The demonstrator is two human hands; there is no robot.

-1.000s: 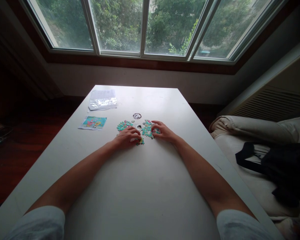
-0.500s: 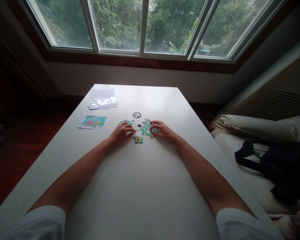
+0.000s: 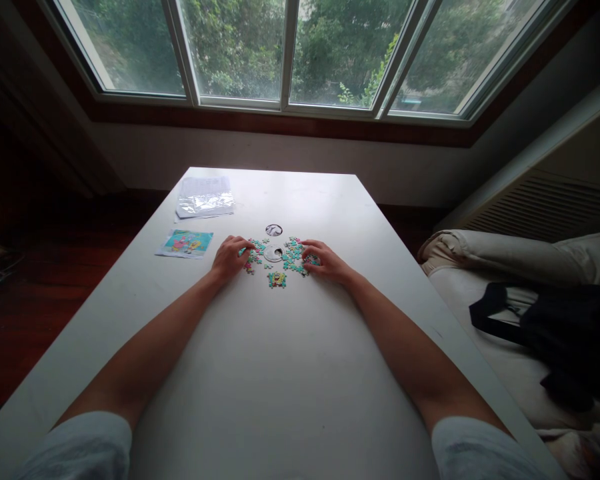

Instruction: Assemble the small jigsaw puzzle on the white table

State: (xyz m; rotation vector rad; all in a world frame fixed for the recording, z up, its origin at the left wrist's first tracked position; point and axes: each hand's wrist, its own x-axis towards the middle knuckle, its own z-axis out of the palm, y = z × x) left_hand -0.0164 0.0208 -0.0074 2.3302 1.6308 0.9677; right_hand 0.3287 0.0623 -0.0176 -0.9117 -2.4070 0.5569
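My left hand (image 3: 230, 257) rests over the outer edge of the left heap of small jigsaw puzzle pieces (image 3: 257, 248). Its fingers are bent and a little apart, covering part of the heap. On the other side, my right hand (image 3: 327, 262) touches the right heap of jigsaw pieces (image 3: 293, 255), thumb and fingers spread with nothing visible gripped. Between the hands, nearer me, lies a small joined block of puzzle pieces (image 3: 277, 280) with a yellow cartoon face. A round silvery tin (image 3: 272, 253) sits between the heaps.
Behind the tin is a round disc (image 3: 274, 230) with a dark rim. A colourful picture sheet (image 3: 186, 245) lies to the left on the white table (image 3: 280, 373), with a clear plastic packet (image 3: 206, 198) beyond it. A dark bag (image 3: 570, 333) rests on a pale sofa at right.
My left hand has drawn back leftward from the joined block to the left heap, uncovering the block. My right hand has stayed at the right heap.
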